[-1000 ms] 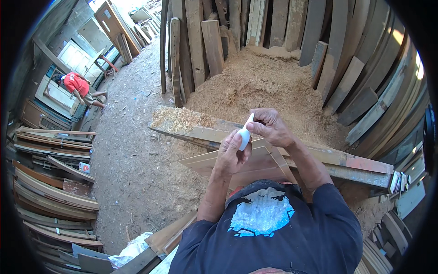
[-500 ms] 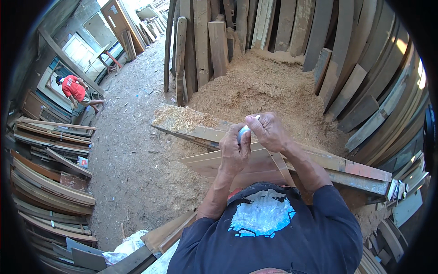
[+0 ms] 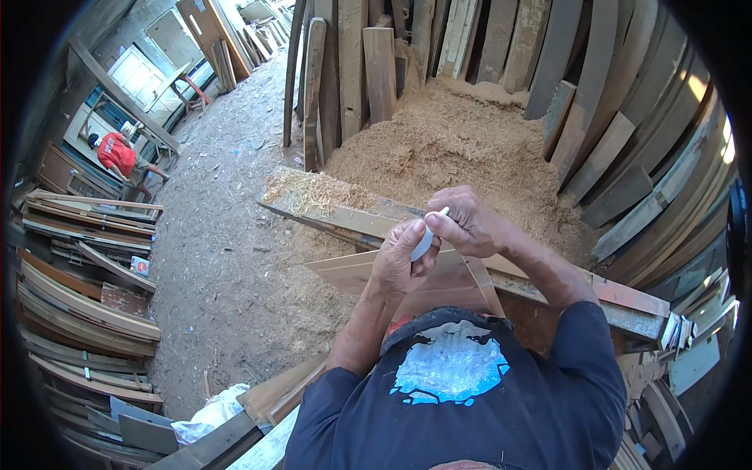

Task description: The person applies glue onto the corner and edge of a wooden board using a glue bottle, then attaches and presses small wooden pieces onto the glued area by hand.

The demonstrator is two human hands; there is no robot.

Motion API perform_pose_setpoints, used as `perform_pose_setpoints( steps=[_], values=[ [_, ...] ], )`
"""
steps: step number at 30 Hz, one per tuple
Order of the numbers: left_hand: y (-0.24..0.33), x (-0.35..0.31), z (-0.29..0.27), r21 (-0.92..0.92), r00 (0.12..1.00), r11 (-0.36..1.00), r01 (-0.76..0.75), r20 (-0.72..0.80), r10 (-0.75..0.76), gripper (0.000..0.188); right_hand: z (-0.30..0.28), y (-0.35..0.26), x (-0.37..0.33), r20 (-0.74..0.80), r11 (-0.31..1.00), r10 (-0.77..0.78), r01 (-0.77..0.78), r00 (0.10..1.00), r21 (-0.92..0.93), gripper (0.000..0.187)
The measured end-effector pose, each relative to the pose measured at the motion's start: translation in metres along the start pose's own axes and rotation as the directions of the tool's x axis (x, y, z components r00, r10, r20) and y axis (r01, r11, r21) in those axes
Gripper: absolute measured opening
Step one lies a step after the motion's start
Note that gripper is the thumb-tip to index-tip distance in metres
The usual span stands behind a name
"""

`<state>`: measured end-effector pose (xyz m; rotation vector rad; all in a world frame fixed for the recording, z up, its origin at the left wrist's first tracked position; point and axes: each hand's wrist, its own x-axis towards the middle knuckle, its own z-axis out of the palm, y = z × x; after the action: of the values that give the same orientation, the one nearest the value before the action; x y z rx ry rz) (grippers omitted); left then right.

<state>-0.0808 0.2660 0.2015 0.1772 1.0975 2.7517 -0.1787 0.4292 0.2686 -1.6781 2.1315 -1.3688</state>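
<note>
Left hand (image 3: pixel 398 254) was more than half closed, with thumb and fingers bent around the body of a small white bottle (image 3: pixel 422 245). This bottle was in the air near the middle of the view, over a brown board (image 3: pixel 431 287), and its narrow tip leaned toward one o'clock. At two o'clock from its body, the right hand (image 3: pixel 470 223) was also curled, and its thumb and bent fingers pinched the narrow top; how far the fingers wrapped behind it, I could not tell.

For doing this well, in my judgement, the left hand had to hold the body steady with a soft grip, because a hard squeeze could push something out. The right hand had to work only at the top, along the line of the bottle, so that the thin tip would not bend.

About the containers: at nine o'clock, well apart from the hands, a small red-and-white container (image 3: pixel 140 266) was near the stacked wood (image 3: pixel 86 301); its inside was hidden. At eight o'clock lay some crumpled white plastic (image 3: pixel 210 413), perhaps a bag, and I could not see if it held anything. As for the bottle, its wall looked opaque, and its content was not visible.
</note>
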Motion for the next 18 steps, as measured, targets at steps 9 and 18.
perform_pose_setpoints(
  steps=[9, 18],
  values=[
    [0.014, -0.005, 0.02, 0.925, 0.755, 0.138, -0.353, 0.194, 0.627, 0.014, -0.027, -0.004, 0.008, 0.466, 0.879, 0.295, -0.429, 0.834, 0.21, 0.055],
    [0.003, -0.024, 0.023, 0.674, 0.885, 0.66, -0.332, -0.02, 0.465, 0.018, -0.021, -0.034, 0.004, 0.231, 0.992, -0.105, 0.118, 0.967, -0.044, 0.039]
  ],
)
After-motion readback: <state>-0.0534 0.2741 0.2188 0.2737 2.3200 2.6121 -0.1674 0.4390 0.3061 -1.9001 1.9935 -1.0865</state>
